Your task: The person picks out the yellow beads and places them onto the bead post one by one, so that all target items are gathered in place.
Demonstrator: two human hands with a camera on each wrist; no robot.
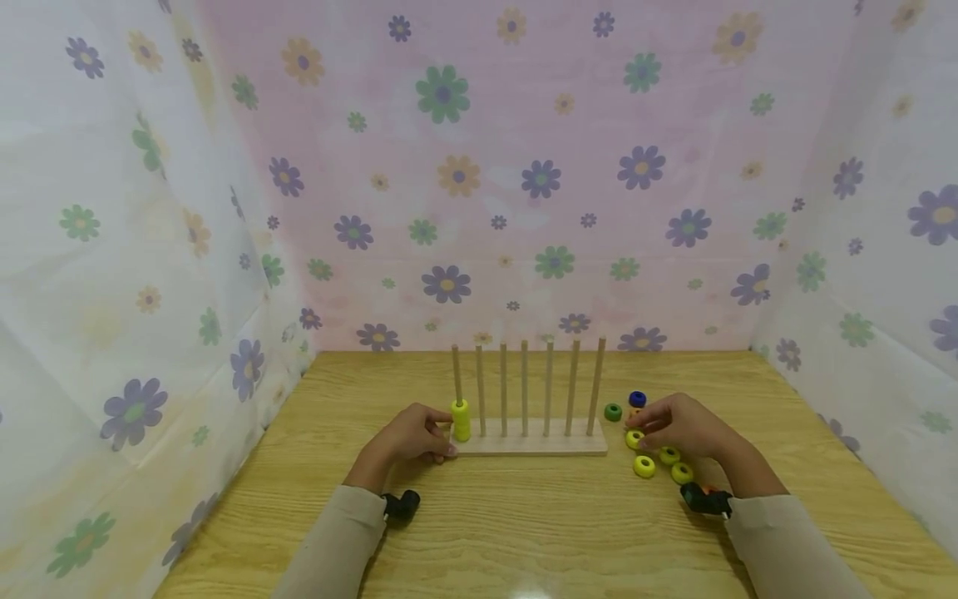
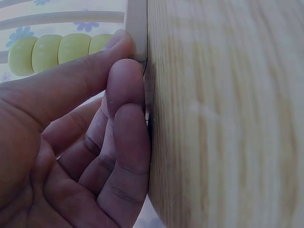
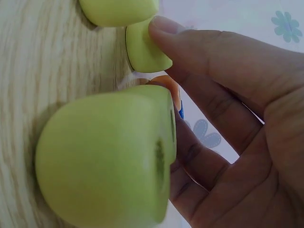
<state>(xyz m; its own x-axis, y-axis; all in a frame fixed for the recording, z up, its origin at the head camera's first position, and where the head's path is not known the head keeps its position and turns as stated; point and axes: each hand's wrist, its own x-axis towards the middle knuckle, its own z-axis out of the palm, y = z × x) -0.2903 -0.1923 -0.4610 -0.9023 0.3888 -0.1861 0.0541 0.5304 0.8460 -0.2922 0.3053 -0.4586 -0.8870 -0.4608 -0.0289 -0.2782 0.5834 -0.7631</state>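
Observation:
A wooden peg stand [image 1: 527, 450] with a row of upright pegs stands on the table. Several yellow beads [image 1: 460, 421] are stacked on its leftmost peg. My left hand [image 1: 410, 434] holds the left end of the base, thumb at its edge and the other fingers curled beside it. To the right of the stand, my right hand [image 1: 687, 426] pinches a yellow bead [image 3: 142, 52] between thumb and fingers, low over the table. Nearer the right wrist camera, another yellow bead [image 3: 99, 159] fills much of that view. Part of the pinched bead is hidden by the thumb.
Around the right hand lie a green bead [image 1: 613, 412], a blue bead [image 1: 637, 399], an orange bead [image 1: 635, 412] and loose yellow beads [image 1: 644, 467]. An orange-red piece [image 1: 709, 490] shows behind the right wrist camera [image 1: 703, 499]. Flowered cloth [image 1: 494, 150] encloses the table's back and sides.

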